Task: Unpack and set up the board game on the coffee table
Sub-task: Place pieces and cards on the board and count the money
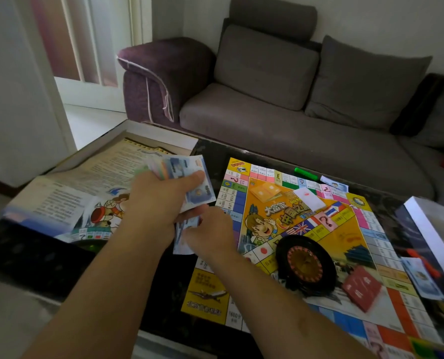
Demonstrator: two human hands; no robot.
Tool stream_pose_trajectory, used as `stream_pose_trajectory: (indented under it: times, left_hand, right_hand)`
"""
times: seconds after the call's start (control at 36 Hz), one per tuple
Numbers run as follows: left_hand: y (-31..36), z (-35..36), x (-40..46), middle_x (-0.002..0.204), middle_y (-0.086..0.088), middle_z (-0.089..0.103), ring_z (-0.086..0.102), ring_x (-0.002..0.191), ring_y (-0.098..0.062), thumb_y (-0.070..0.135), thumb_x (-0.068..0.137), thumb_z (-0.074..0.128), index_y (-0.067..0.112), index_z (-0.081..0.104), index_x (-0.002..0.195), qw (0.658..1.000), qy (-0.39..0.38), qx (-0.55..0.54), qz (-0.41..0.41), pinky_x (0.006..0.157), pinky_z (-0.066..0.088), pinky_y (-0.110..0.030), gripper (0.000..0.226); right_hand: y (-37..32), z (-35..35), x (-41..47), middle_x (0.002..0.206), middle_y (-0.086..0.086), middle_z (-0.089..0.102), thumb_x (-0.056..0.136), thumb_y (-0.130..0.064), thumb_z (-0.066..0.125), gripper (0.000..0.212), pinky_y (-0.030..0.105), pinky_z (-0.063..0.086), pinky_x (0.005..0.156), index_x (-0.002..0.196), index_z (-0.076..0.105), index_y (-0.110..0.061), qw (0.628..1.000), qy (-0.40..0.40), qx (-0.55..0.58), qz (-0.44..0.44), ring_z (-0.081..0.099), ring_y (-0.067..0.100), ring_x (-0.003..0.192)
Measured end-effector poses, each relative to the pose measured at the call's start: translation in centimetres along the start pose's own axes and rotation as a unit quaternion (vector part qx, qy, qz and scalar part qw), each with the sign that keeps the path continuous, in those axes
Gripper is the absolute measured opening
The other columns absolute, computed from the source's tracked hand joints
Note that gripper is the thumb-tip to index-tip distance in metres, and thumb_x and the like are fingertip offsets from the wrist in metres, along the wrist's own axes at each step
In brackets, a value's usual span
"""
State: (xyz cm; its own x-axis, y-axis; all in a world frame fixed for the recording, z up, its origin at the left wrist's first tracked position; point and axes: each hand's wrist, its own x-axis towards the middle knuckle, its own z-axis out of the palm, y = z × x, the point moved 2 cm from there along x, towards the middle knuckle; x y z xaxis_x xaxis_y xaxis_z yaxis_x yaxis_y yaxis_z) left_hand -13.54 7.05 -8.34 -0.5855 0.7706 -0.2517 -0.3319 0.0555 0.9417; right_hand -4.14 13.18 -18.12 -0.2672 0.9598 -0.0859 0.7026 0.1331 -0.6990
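Taking the game board [316,244] as the landmark, the open game box [91,177] lies well to its left on the dark coffee table [34,260], with a printed rules sheet [67,193] spread inside it. Between the box and the board's left edge, the left hand [158,203] is raised, fingers curled and thumb pressed across a fanned stack of play money [189,177]. Just below it, at the board's left edge, the right hand [210,237] pinches a single bluish banknote [183,239] that touches the bottom of the stack. The board itself lies flat and unfolded on the table. Near its centre stands a black roulette wheel [306,265]; a white card [310,199] lies on its far half and a red card deck [362,287] rests right of the wheel. A green marker [306,173] sits at the board's far edge, with a banknote [335,184] beside it at the far right corner. Off the board's right edge lie another banknote [421,279] and the box lid [433,229]. Beyond the board, a grey sofa [293,120] runs along the wall.
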Motion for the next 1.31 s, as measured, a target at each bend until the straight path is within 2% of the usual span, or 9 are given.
stream_pose_trajectory:
  times: [0.14, 0.28, 0.42, 0.56, 0.78, 0.89, 1.11, 1.22, 1.31]
  left_hand:
    - [-0.4, 0.7, -0.4, 0.082, -0.003, 0.079, 0.079, 0.068, -0.017, 0.016, 0.078, 0.089, 0.022, 0.07, 0.088, 0.999, -0.04, 0.014, 0.001, 0.064, 0.066, -0.04, 0.022]
    - [-0.4, 1.6, -1.8, 0.093, -0.011, 0.081, 0.08, 0.076, -0.027, 0.015, 0.077, 0.089, 0.012, 0.074, 0.109, 0.994, -0.108, 0.025, -0.02, 0.062, 0.064, -0.042, 0.036]
    - [-0.7, 3.4, -5.0, 0.091, -0.01, 0.081, 0.08, 0.079, -0.032, 0.015, 0.079, 0.087, 0.014, 0.079, 0.102, 0.973, -0.219, 0.073, -0.015, 0.068, 0.065, -0.053, 0.025]
    - [-2.1, 6.7, -9.2, 0.09, -0.005, 0.081, 0.08, 0.082, -0.025, 0.021, 0.084, 0.085, 0.021, 0.083, 0.097, 0.93, -0.335, 0.153, 0.017, 0.075, 0.066, -0.048, 0.014]
    - [-3.7, 9.8, -12.7, 0.101, -0.01, 0.081, 0.08, 0.092, -0.028, 0.014, 0.086, 0.082, 0.012, 0.075, 0.115, 0.891, -0.42, 0.153, -0.078, 0.076, 0.066, -0.049, 0.031]
    - [-4.3, 10.8, -13.6, 0.11, -0.015, 0.079, 0.078, 0.099, -0.035, 0.014, 0.098, 0.066, 0.008, 0.069, 0.124, 0.893, -0.411, 0.075, -0.168, 0.08, 0.064, -0.057, 0.027]
    - [-6.5, 12.5, -14.1, 0.103, -0.015, 0.08, 0.079, 0.089, -0.039, 0.006, 0.089, 0.074, 0.012, 0.075, 0.113, 0.923, -0.362, 0.059, -0.117, 0.062, 0.066, -0.051, 0.025]
    - [-7.6, 12.9, -14.4, 0.098, -0.015, 0.081, 0.079, 0.084, -0.038, 0.006, 0.086, 0.078, 0.015, 0.082, 0.094, 0.936, -0.332, 0.056, -0.104, 0.059, 0.066, -0.049, 0.014]
    - [-7.9, 13.0, -14.5, 0.103, -0.018, 0.08, 0.078, 0.09, -0.039, 0.01, 0.088, 0.074, 0.009, 0.077, 0.109, 0.931, -0.339, 0.03, -0.132, 0.062, 0.066, -0.052, 0.021]
  right_hand:
    - [0.2, 0.1, -0.6, 0.119, -0.011, 0.064, 0.078, -0.047, 0.058, 0.052, 0.033, 0.058, 0.075, 0.129, 0.057, -0.036, 0.996, 0.056, -0.063, -0.035, 0.067, 0.016, 0.103]
    - [0.4, -6.7, -3.4, 0.085, -0.006, 0.071, 0.085, -0.04, 0.052, 0.034, 0.036, 0.055, 0.064, 0.1, 0.075, -0.019, 0.985, 0.034, 0.171, 0.015, 0.065, 0.014, 0.074]
    - [1.8, -14.4, -9.1, 0.081, 0.012, 0.056, 0.097, -0.045, 0.066, 0.046, 0.03, 0.027, 0.047, 0.109, 0.07, -0.002, 0.878, -0.057, 0.473, 0.046, 0.046, 0.018, 0.054]
    - [3.7, -17.6, -13.2, 0.09, 0.029, 0.061, 0.09, -0.049, 0.073, 0.034, 0.035, 0.043, 0.051, 0.111, 0.076, -0.022, 0.935, -0.04, 0.351, 0.034, 0.049, 0.034, 0.063]
    - [8.5, -20.8, -15.0, 0.068, 0.024, 0.052, 0.094, -0.026, 0.078, 0.039, 0.028, 0.042, 0.049, 0.084, 0.055, 0.004, 0.945, 0.094, 0.302, 0.087, 0.049, 0.02, 0.053]
    - [9.8, -21.8, -15.3, 0.069, 0.015, 0.064, 0.094, -0.027, 0.077, 0.031, 0.029, 0.045, 0.053, 0.077, 0.061, -0.007, 0.949, 0.122, 0.28, 0.083, 0.058, 0.015, 0.056]
    - [10.6, -22.5, -16.2, 0.095, 0.003, 0.081, 0.098, -0.024, 0.072, 0.011, 0.019, 0.053, 0.053, 0.106, 0.08, -0.022, 0.923, 0.056, 0.367, 0.099, 0.078, 0.016, 0.08]
    - [11.5, -22.9, -16.4, 0.086, 0.0, 0.081, 0.098, -0.02, 0.072, 0.011, 0.015, 0.05, 0.052, 0.098, 0.083, -0.022, 0.935, 0.084, 0.335, 0.082, 0.077, 0.012, 0.072]
    - [12.0, -23.3, -16.6, 0.084, 0.001, 0.081, 0.095, -0.018, 0.075, 0.011, 0.022, 0.053, 0.056, 0.092, 0.085, -0.021, 0.933, 0.106, 0.334, 0.085, 0.077, 0.013, 0.073]
